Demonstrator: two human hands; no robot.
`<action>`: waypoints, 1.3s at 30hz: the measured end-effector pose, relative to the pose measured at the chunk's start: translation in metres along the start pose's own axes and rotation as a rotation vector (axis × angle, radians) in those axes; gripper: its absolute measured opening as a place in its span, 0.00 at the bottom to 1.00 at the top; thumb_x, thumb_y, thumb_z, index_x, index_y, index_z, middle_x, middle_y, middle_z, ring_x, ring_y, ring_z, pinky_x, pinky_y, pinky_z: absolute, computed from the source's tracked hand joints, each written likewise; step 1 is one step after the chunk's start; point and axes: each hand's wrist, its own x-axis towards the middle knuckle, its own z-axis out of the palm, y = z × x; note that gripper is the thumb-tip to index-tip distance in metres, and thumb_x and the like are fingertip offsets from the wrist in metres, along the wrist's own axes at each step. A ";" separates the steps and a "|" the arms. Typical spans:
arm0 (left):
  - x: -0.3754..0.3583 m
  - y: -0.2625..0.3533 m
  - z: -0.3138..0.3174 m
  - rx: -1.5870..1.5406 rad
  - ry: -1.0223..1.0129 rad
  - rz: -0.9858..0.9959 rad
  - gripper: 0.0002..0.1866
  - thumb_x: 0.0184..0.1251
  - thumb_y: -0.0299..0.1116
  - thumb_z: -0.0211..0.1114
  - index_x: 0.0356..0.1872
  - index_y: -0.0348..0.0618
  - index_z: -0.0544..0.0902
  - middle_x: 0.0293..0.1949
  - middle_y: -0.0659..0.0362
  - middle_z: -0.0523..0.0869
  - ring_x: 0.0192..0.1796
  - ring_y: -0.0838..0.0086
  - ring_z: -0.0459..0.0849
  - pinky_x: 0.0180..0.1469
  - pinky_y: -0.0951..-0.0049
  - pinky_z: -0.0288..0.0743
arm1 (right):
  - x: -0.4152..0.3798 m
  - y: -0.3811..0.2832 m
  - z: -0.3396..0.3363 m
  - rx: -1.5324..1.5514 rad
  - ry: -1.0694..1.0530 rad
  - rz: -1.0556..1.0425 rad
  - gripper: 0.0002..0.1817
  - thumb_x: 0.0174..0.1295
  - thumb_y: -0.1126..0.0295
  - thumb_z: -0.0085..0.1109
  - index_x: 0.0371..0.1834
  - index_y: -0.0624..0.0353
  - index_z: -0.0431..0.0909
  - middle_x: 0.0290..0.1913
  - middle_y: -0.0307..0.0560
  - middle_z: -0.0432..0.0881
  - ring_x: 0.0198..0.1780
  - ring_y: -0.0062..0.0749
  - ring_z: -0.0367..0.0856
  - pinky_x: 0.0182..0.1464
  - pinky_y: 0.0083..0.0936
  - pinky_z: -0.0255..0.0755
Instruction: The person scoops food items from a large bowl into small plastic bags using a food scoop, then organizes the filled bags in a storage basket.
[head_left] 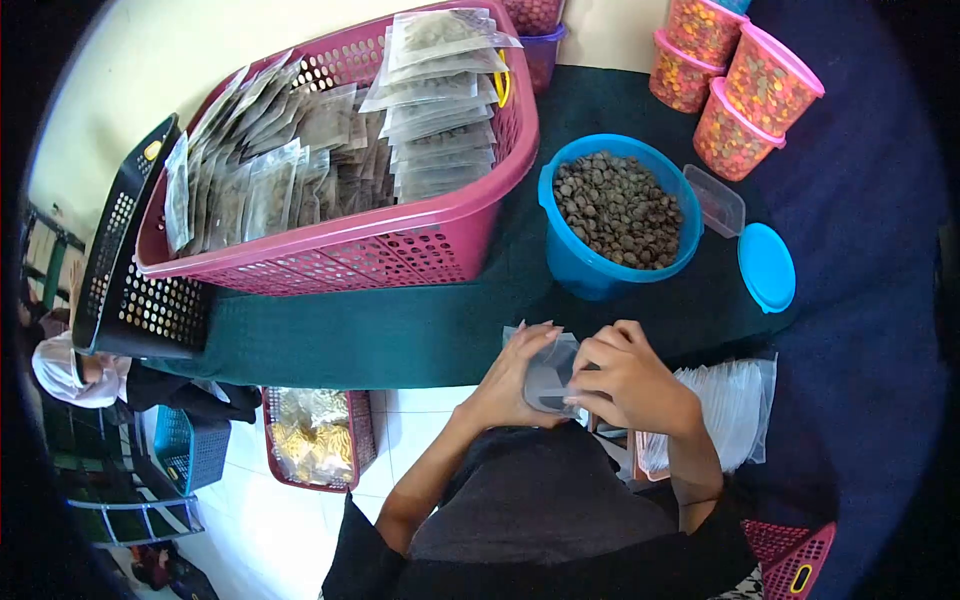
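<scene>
Between my two hands, just above my lap, is a clear plastic bag (pixel 548 378) that looks empty. My left hand (pixel 512 383) is wrapped round its left side. My right hand (pixel 625 380) has its fingers bent together at the bag's right edge. Beyond them on the dark green cloth stands a blue tub (pixel 600 275) filled with brown, round, flat pieces. A pink basket (pixel 340 255) to the left holds rows of filled clear packets (pixel 440 110). A stack of flat, clear bags (pixel 735 415) lies to the right of my right forearm.
Pink-lidded tubs (pixel 770 85) stand at the back right. A blue lid (pixel 767 267) and a clear container (pixel 716 200) lie beside the blue tub. A black basket (pixel 150 290) is at the left. On the floor sits a basket with yellow contents (pixel 318 435). Another person (pixel 90 370) is at far left.
</scene>
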 end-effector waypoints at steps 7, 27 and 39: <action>-0.008 0.004 -0.005 0.059 0.084 0.006 0.54 0.23 0.38 0.77 0.59 0.47 0.55 0.58 0.47 0.61 0.62 0.51 0.57 0.62 0.50 0.46 | -0.013 -0.009 0.016 0.014 0.375 0.236 0.05 0.42 0.70 0.63 0.22 0.55 0.77 0.30 0.39 0.70 0.36 0.34 0.68 0.41 0.30 0.59; -0.054 -0.014 -0.040 -0.205 0.385 -0.366 0.69 0.14 0.41 0.81 0.63 0.46 0.40 0.60 0.49 0.54 0.63 0.61 0.54 0.60 0.52 0.55 | -0.047 -0.042 -0.020 0.380 0.980 0.298 0.04 0.51 0.74 0.56 0.27 0.63 0.75 0.27 0.47 0.78 0.25 0.24 0.75 0.27 0.18 0.65; 0.015 0.020 0.008 0.257 0.336 -0.216 0.72 0.14 0.50 0.80 0.62 0.34 0.38 0.55 0.43 0.53 0.58 0.54 0.56 0.58 0.59 0.55 | -0.036 -0.023 -0.042 0.400 0.964 0.348 0.05 0.49 0.74 0.57 0.25 0.65 0.74 0.25 0.50 0.78 0.22 0.24 0.74 0.25 0.18 0.66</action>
